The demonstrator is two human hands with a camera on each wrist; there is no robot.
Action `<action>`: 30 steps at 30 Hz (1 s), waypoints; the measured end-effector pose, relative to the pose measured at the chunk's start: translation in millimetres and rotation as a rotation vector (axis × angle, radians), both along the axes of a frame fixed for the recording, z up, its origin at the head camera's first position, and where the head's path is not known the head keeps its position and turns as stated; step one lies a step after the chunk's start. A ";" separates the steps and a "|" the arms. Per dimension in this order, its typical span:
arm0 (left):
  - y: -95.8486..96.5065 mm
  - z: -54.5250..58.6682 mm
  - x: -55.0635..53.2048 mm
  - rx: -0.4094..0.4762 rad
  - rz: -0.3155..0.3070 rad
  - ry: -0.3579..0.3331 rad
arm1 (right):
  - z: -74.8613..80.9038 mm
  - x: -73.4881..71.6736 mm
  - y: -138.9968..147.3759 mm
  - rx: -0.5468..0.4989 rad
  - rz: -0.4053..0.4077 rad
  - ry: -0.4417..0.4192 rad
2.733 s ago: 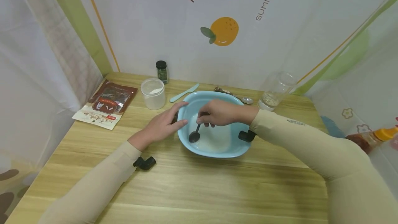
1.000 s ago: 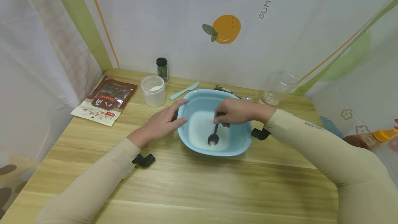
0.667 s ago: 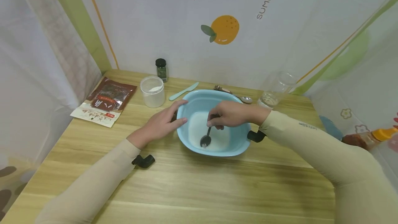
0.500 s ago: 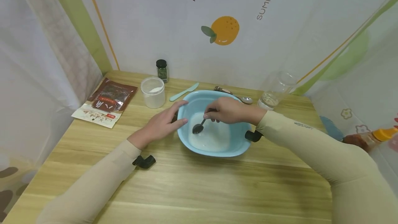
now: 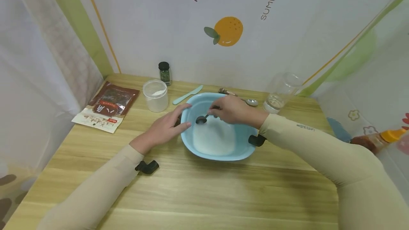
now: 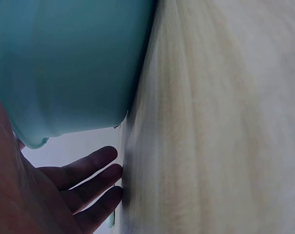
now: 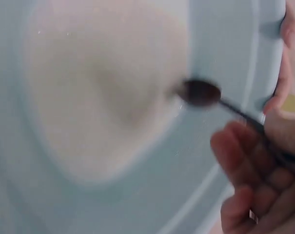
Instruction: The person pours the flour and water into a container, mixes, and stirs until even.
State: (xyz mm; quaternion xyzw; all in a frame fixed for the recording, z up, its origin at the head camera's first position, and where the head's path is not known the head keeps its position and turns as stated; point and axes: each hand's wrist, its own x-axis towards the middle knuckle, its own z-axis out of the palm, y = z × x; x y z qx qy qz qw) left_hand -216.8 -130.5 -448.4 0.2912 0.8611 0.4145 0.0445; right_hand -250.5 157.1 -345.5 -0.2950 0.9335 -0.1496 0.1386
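A light blue basin (image 5: 220, 158) stands on the table with white liquid (image 5: 214, 143) in its bottom. My right hand (image 5: 231, 109) pinches a dark spoon (image 5: 201, 120) by the handle over the basin. The spoon's bowl is near the inner left wall, at the liquid's edge; in the right wrist view the spoon (image 7: 202, 92) is blurred. My left hand (image 5: 161, 130) rests against the basin's left rim, thumb and forefinger touching it. In the left wrist view, the other fingers (image 6: 91, 187) extend fairly straight below the rim, beside the basin's outer wall.
Behind the basin lie a pale green knife (image 5: 187, 95) and a metal spoon (image 5: 251, 102). An open jar of white powder (image 5: 156, 98), a black-capped jar (image 5: 164, 74) and a spice packet (image 5: 107, 107) are at left. A clear glass (image 5: 281, 93) stands at right.
The dark spoon has circled in the liquid: from the basin's left side to the front middle, then left and back to the far left part. My left hand keeps its place at the rim.
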 end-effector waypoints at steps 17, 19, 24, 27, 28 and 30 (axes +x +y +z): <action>0.8 -4.7 0.2 0.008 0.004 -0.008 | 1.2 -0.6 0.4 -0.019 0.190 0.037; 1.3 -5.6 -0.1 0.011 0.001 -0.007 | 0.6 -2.8 4.0 0.021 0.151 0.125; 1.7 -4.4 -0.9 0.002 0.000 0.005 | 3.7 -5.0 17.0 0.127 0.081 0.202; 1.0 -3.5 -1.7 -0.006 0.005 0.019 | 11.2 -3.7 23.7 0.205 0.064 0.179; 0.7 -3.1 -1.7 -0.005 0.005 0.020 | 13.5 -3.3 25.5 0.233 0.062 0.165; 0.1 -3.0 -1.4 -0.004 0.006 0.024 | 18.5 -1.5 27.3 0.284 0.061 0.122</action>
